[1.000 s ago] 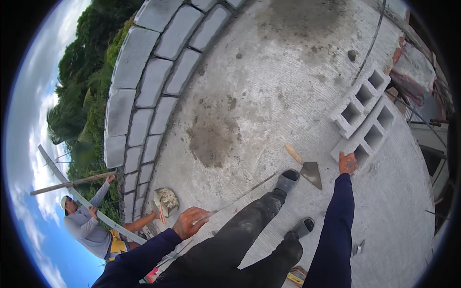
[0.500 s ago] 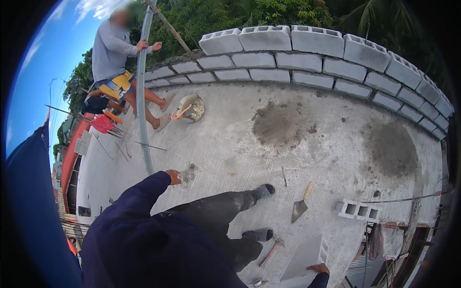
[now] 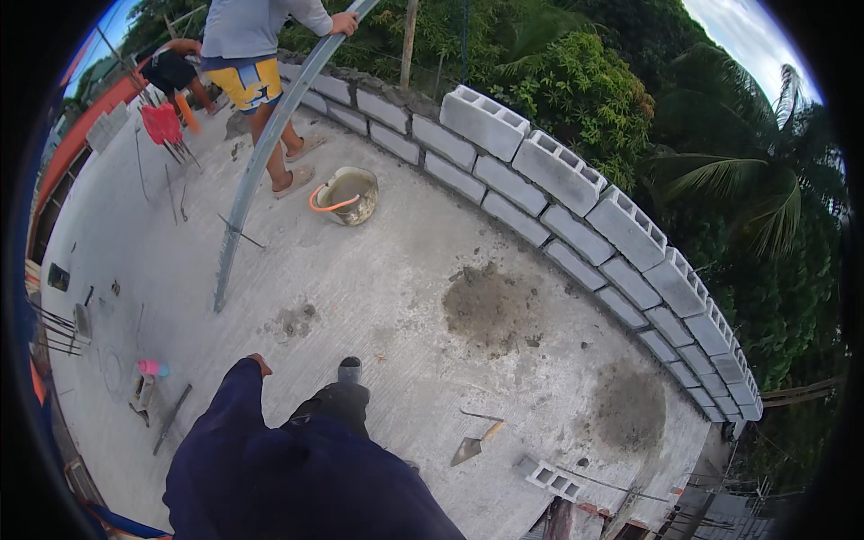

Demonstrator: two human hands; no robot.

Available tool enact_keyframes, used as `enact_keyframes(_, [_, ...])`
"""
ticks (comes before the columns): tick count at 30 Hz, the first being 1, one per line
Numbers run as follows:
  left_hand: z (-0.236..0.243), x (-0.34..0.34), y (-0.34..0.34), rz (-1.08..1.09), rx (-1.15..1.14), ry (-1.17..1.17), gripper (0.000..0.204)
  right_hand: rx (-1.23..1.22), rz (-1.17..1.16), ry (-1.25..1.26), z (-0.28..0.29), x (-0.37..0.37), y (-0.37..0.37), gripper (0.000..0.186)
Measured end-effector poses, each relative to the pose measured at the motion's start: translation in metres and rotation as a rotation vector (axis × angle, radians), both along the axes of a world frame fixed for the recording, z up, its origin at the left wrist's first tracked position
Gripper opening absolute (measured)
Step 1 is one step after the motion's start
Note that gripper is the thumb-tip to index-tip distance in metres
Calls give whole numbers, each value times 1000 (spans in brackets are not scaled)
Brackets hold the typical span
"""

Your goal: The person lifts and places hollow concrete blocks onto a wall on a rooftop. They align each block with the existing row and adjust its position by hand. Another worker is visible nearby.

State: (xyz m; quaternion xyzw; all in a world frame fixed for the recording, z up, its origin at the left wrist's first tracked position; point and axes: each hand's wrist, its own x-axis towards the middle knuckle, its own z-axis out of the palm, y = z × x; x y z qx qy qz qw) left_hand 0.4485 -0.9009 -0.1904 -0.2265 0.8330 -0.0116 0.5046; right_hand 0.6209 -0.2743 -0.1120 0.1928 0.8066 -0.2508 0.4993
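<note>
My left hand point(image 3: 261, 364) hangs by the sleeve end at lower left, over bare concrete; only a small part shows, and its fingers cannot be made out. My right hand is out of view. Nearest to my feet on the right lies a trowel point(image 3: 467, 449) with a wooden handle, beside a thin bent rod point(image 3: 481, 416). Ahead, a person in grey holds a long metal channel point(image 3: 274, 126), whose lower end reaches the floor in front of my left hand. By that person's feet stands a bucket point(image 3: 364, 211) with an orange handle and grey contents.
A curved wall of concrete hollow blocks point(image 3: 558, 171) runs along the far right side. Mortar patches point(image 3: 490, 306) darken the concrete floor. A loose hollow block point(image 3: 551, 478) lies at lower right. Metal bars point(image 3: 171, 421) and a pink bottle point(image 3: 153, 367) lie left; another person point(image 3: 171, 72) bends behind.
My view has turned rightward and my body has shifted. My right hand and the block it touched have left the picture. The person's metal channel now leans more to the right at its top.
</note>
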Motion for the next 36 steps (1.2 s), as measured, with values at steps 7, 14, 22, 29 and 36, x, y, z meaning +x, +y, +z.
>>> enact_keyframes(7, [15, -134, -15, 390, 303, 329, 54, 162, -49, 48, 82, -191, -37, 65])
enact_keyframes(14, [62, -346, 17, 216, 460, 366, 59, 201, 17, -31, 97, -282, -55, 59])
enact_keyframes(22, [148, -566, 95, -13, 637, 515, 55, 257, 300, -69, 84, -468, -56, 53])
enact_keyframes(29, [164, -692, 233, -177, 916, 515, 69, 357, 822, 190, 178, -685, -60, 32])
enact_keyframes(36, [140, -870, 276, -175, 997, 382, 101, 184, 1086, 326, 311, -893, -110, 35])
